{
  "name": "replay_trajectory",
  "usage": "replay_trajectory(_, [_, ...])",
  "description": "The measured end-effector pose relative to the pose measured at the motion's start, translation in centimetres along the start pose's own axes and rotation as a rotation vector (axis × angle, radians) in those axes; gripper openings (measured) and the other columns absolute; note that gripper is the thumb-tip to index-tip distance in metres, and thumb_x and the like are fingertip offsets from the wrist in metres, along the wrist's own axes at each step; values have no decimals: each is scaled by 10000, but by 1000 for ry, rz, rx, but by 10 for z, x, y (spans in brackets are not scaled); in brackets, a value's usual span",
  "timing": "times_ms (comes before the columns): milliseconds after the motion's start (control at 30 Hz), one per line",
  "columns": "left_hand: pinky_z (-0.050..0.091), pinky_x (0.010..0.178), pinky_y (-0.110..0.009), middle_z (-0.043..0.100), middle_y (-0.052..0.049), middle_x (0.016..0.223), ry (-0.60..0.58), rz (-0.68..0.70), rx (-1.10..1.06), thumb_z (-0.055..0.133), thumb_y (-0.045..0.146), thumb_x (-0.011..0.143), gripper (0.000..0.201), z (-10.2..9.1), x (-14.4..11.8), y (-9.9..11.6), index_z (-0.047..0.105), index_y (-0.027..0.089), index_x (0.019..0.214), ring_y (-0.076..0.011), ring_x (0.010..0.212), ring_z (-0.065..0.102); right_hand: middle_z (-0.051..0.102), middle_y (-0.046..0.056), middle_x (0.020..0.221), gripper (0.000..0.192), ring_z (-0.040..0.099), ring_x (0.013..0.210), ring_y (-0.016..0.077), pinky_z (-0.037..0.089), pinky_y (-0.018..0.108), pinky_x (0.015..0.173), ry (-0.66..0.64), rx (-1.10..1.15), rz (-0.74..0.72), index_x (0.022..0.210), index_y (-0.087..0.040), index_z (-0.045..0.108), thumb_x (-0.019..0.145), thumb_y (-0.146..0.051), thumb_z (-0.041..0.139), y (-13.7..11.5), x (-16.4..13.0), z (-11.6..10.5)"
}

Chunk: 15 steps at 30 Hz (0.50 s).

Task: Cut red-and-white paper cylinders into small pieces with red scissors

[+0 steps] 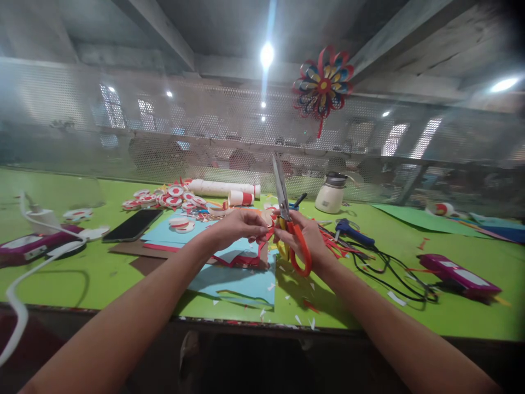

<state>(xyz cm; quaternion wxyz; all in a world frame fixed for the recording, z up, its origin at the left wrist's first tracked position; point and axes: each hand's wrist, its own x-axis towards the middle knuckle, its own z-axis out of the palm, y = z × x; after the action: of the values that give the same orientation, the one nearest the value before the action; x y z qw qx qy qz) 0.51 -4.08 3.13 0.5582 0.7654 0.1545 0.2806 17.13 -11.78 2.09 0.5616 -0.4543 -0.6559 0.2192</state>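
My right hand [308, 238] grips orange-handled scissors [296, 241], their blades [280, 186] pointing up and away. My left hand [240, 225] pinches a small red and white paper piece [267, 224] right beside the scissors, the two hands nearly touching. Both hover above light blue paper sheets [238, 276] with red strips on the green table [102, 273].
A black phone [132, 225] lies left, near several red-and-white paper discs [164, 198] and white rolls [223, 189]. A cream jar [330, 194], blue glue gun [353, 231], black cables [389, 273] and a magenta device [457, 273] lie right. A paper flower [323, 85] hangs on the mesh.
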Motion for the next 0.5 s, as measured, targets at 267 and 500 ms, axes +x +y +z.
replay_trajectory(267, [355,618,-257,578,-24,665,30,-24,-275,670,207,681,100,-3,6,-11,633,119,710,-80,603,499,614,-3,693,354,591,579,131,502,272,578,2,4,-11,997,-145,597,656,-212,658,0,-3,9])
replay_trajectory(500, [334,607,-258,572,-15,667,49,-59,-234,689,234,665,141,3,8,-15,613,118,694,-79,598,480,640,16,753,332,609,678,152,511,295,665,83,10,-33,981,-165,591,656,-213,639,3,-3,9])
